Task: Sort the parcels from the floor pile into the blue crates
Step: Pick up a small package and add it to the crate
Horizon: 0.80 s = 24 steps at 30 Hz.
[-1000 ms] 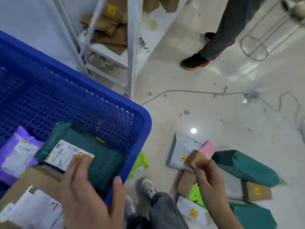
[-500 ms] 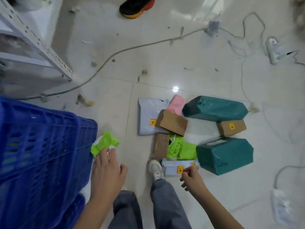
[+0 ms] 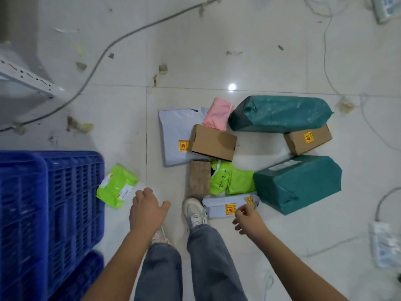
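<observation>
The pile lies on the floor: a grey mailer (image 3: 173,135), a pink packet (image 3: 218,115), a brown box (image 3: 213,142), two teal parcels (image 3: 280,112) (image 3: 297,183), a small brown box (image 3: 308,139), a green bag (image 3: 232,180), a brown packet (image 3: 198,179) and a flat grey parcel (image 3: 230,206). A lone green bag (image 3: 117,185) lies beside the blue crate (image 3: 50,203) at the left. My left hand (image 3: 146,208) hangs empty, fingers relaxed, near that bag. My right hand (image 3: 249,219) hovers at the flat grey parcel's near edge, fingers loosely curled, holding nothing.
My legs and a white shoe (image 3: 194,211) stand between the hands, the shoe against the pile. A grey cable (image 3: 104,55) crosses the floor at the back left. White shelf frame (image 3: 26,80) at far left. Power strips (image 3: 385,244) and cords lie at the right.
The view has swung from inside the blue crate down to the floor pile. My left hand left the crate and now hangs by the lone green bag; my right hand lowered to the flat grey parcel.
</observation>
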{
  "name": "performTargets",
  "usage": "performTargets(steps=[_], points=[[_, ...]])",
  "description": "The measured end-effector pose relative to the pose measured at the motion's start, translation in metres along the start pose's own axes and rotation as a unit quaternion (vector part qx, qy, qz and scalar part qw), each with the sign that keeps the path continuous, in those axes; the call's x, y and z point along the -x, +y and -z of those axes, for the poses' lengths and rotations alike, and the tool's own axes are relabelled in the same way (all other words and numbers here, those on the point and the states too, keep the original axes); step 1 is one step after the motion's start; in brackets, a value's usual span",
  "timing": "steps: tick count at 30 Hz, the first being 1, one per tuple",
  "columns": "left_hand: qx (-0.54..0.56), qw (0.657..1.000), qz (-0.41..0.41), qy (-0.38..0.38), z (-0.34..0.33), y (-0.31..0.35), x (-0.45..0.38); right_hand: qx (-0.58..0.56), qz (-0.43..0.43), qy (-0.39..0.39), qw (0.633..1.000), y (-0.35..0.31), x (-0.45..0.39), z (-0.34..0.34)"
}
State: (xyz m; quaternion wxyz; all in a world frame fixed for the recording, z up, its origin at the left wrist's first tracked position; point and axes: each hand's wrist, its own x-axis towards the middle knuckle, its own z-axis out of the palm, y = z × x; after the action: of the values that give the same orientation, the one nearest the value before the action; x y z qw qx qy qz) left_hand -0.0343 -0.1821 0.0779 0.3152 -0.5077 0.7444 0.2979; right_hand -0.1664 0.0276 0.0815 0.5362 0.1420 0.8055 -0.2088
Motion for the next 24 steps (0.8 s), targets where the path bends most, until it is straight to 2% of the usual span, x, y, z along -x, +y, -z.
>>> performTargets(steps=[3, 8, 12, 16, 21, 24], points=[[-0.011, 0.999, -0.02, -0.031, -0.03, 0.021, -0.029, -0.001, 0.01, -0.004, 1.0, -0.001, -0.034, -0.012], [0.101, 0.985, -0.039, -0.135, -0.098, 0.047, -0.083, 0.054, 0.057, -0.016, 0.997, 0.004, -0.109, -0.042], [0.14, 0.974, -0.059, -0.166, -0.153, 0.051, -0.127, 0.025, 0.019, -0.02, 0.999, 0.017, -0.172, -0.069], [0.128, 0.977, -0.076, -0.152, -0.201, 0.036, -0.168, -0.061, -0.026, -0.029, 0.997, 0.033, -0.22, -0.093], [0.194, 0.971, -0.092, -0.107, -0.244, 0.034, -0.179, -0.172, -0.052, -0.095, 0.979, 0.051, -0.238, -0.107], [0.134, 0.984, -0.096, -0.065, -0.24, 0.034, -0.168, -0.19, -0.057, -0.122, 0.972, 0.055, -0.228, -0.098]])
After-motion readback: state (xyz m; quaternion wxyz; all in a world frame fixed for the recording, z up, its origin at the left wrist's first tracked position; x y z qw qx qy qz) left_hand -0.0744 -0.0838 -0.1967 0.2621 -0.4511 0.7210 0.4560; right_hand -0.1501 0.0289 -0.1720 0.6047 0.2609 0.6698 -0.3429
